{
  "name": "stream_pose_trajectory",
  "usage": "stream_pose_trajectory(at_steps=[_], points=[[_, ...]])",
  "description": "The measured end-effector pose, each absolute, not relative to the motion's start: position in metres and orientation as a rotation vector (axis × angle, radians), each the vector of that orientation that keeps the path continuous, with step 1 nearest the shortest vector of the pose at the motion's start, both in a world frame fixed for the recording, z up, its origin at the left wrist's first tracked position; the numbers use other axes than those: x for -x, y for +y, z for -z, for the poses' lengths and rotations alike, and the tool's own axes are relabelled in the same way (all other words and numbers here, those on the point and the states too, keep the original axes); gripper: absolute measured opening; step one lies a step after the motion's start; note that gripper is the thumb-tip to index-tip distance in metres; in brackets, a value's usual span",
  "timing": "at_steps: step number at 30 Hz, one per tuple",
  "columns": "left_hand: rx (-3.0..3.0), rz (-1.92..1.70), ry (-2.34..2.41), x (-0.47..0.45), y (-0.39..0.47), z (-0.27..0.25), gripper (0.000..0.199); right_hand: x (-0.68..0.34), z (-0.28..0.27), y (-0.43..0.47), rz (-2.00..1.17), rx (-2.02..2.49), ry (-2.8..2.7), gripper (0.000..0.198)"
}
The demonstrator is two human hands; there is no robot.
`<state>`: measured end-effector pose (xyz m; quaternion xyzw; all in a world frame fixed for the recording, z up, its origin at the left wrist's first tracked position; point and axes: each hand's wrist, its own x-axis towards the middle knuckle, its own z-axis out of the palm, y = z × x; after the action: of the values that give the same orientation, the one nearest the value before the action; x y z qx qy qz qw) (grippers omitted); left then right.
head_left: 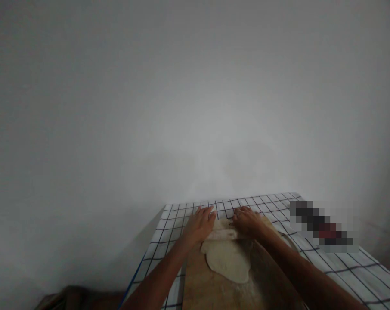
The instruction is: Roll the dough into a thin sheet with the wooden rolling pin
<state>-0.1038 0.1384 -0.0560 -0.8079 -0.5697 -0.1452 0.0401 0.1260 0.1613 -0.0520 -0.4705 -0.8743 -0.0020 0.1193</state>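
Note:
A pale rolling pin (225,234) lies crosswise over a flattened sheet of dough (230,260) on a wooden board (198,284). My left hand (202,221) rests over the pin's left end, fingers stretched forward past it. Over the right end lies my right hand (247,221), its fingers also reaching forward and inward beyond the pin. Both palms press down from above, neither wrapped round it. Part of the dough shows beyond the pin between my hands; its near edge is uneven. My palms hide the pin's ends.
Under the board is a white cloth (162,232) with a dark grid, covering the table. To the right sits a pixelated dark and red item (324,226) that I cannot make out. A plain wall (195,107) rises behind the table. Something brown (74,297) stands low at left.

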Motion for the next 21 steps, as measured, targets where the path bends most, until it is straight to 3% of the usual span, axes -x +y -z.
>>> stream_pose_trajectory(at_steps=[21], points=[[2.191, 0.649, -1.589, 0.083, 0.041, 0.057, 0.036, -0.128, 0.052, 0.047, -0.005, 1.484, -2.287, 0.049]])
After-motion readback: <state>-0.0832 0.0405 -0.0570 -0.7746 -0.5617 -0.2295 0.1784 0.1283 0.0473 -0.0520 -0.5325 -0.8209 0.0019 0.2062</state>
